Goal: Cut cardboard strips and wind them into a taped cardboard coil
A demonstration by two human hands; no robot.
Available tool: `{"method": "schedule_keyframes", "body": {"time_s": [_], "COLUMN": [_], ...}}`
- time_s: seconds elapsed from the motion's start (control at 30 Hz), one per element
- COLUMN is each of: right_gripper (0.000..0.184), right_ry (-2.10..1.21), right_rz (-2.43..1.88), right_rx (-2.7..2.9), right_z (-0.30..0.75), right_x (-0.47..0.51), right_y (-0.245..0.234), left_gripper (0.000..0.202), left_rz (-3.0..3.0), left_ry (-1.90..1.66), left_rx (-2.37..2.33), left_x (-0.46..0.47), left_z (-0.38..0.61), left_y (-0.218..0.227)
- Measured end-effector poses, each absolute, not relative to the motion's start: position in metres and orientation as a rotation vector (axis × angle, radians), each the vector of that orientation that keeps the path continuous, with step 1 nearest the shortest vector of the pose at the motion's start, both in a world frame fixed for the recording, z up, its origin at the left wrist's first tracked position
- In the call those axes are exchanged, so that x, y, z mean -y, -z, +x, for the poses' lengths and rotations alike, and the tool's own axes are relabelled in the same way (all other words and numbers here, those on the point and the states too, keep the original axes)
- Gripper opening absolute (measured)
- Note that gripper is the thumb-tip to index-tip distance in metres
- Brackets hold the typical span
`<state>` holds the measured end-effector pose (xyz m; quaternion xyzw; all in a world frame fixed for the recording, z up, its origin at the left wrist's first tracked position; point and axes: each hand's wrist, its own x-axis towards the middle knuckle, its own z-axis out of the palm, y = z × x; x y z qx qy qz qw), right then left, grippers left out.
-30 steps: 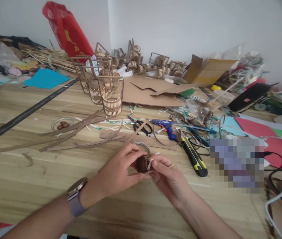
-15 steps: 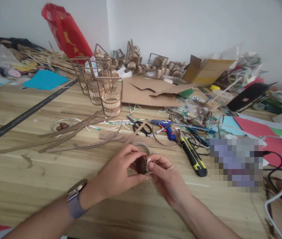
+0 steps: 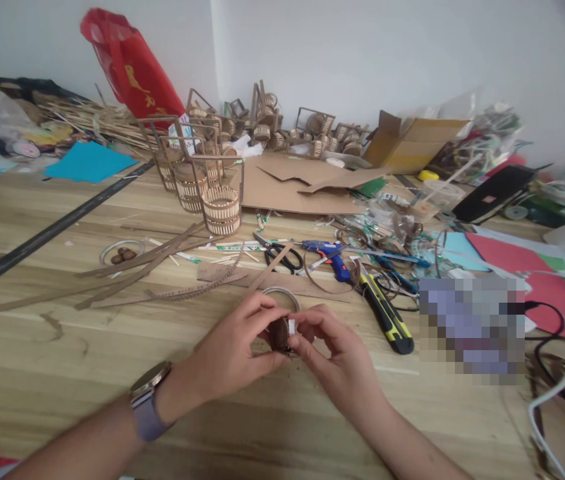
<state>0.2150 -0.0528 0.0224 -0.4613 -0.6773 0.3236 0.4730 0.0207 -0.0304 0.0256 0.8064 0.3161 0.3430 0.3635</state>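
Observation:
Between both hands, just above the wooden table, is a small round brown corrugated cardboard coil (image 3: 279,335). My left hand (image 3: 245,337), with a watch on its wrist, grips the coil between thumb and fingers from the left. At the coil's right edge, my right hand (image 3: 326,341) pinches with thumb and forefinger beside a small white piece (image 3: 291,328); its fingertips partly cover both. A pale ring (image 3: 285,293) lies on the table just behind the fingers. Next to it a thin cardboard strip (image 3: 275,267) runs away from my hands.
A yellow-black utility knife (image 3: 387,313), a blue glue gun (image 3: 332,257) and black scissors (image 3: 282,257) lie behind and to the right. Small slatted buckets (image 3: 221,210) with tall handles stand further back. Brown strips (image 3: 147,267) and a ring with brown balls (image 3: 123,255) lie left.
My right fingers have shifted slightly along the coil's right edge, and more of the white piece shows. The coil has turned a little in my left hand.

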Motion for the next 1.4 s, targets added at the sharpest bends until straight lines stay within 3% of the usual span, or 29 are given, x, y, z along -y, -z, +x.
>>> {"method": "schedule_keyframes", "body": {"time_s": [0.2,0.5,0.57,0.67,0.77,0.9,1.07,1.17,1.4], "right_gripper": [0.013,0.014,0.022,0.03,0.021,0.023,0.008,0.01,0.017], "right_ry": [-0.632,-0.694,-0.716,-0.826,-1.066,-1.273,-0.887,-0.684,-0.626], "right_rz": [-1.132,-1.083,-1.1,-1.127,-1.068,-0.989,-0.987,-0.978,-0.989], "right_rx": [1.788,1.834,1.8,1.697,1.521,1.292,1.459,1.649,1.82], "right_z": [0.218,0.224,0.224,0.221,0.215,0.209,0.217,0.221,0.226], "right_x": [0.055,0.051,0.051,0.052,0.054,0.056,0.058,0.057,0.05], "right_y": [-0.034,-0.038,-0.037,-0.035,-0.033,-0.032,-0.032,-0.035,-0.038], "left_gripper": [0.039,0.039,0.039,0.042,0.045,0.047,0.045,0.043,0.046], "left_rz": [2.092,2.096,2.107,2.168,2.258,2.321,2.306,2.285,2.326], "left_ry": [-0.89,-0.887,-0.895,-0.907,-0.9,-0.911,-0.898,-0.917,-0.885], "left_rx": [-0.785,-0.807,-0.814,-0.83,-0.826,-0.798,-0.817,-0.883,-0.882], "left_x": [0.032,0.034,0.034,0.036,0.037,0.038,0.038,0.037,0.037], "left_z": [0.021,0.023,0.023,0.023,0.022,0.023,0.025,0.025,0.025], "left_y": [-0.027,-0.029,-0.029,-0.03,-0.031,-0.034,-0.035,-0.032,-0.027]}}
